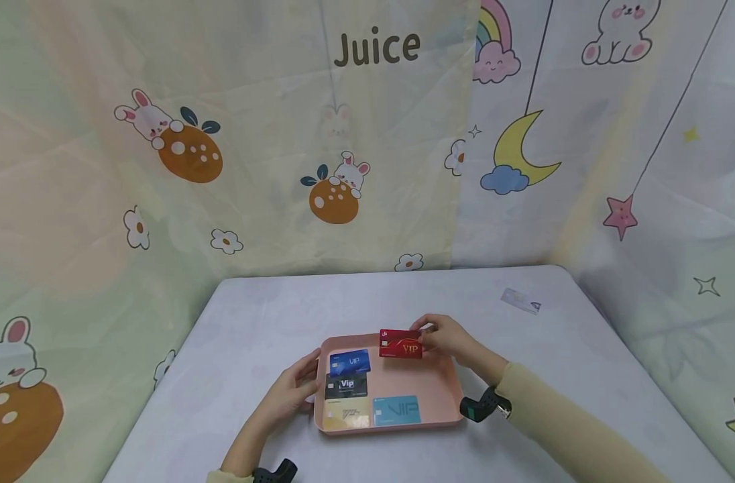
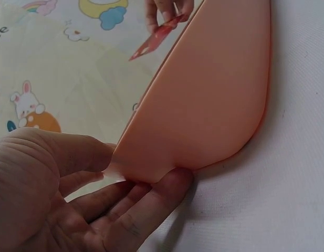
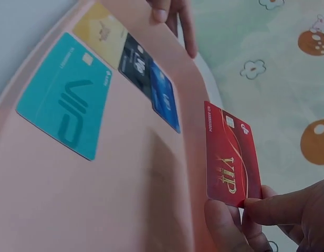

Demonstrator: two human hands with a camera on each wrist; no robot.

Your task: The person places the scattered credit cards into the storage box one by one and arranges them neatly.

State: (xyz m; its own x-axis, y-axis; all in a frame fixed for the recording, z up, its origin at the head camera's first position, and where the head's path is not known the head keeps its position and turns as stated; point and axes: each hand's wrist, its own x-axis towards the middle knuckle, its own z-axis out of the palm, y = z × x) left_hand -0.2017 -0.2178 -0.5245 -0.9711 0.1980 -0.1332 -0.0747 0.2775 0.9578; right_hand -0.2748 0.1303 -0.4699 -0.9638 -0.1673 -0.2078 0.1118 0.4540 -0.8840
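A pink tray (image 1: pixel 441 382) lies on the white table. Thumb and fingers of my right hand (image 1: pixel 447 337) pinch a red VIP card (image 3: pixel 231 155) by one end, above the tray's far side. My left hand (image 1: pixel 290 389) grips the tray's left edge, its thumb near the rim and fingers against the outer wall in the left wrist view. Inside the tray lie a blue card (image 1: pixel 350 362), a black Vip card (image 1: pixel 346 386) and a gold card (image 1: pixel 347 414) in a column on the left. A teal VIP card (image 3: pixel 67 97) lies beside the gold one.
Toward the back right of the table (image 1: pixel 271 302) lies a pale, see-through-looking card or strip (image 1: pixel 521 300). Printed cloth walls (image 1: pixel 271 201) stand behind and at both sides. A black wrist device (image 1: pixel 485 404) sits close to the tray's right edge.
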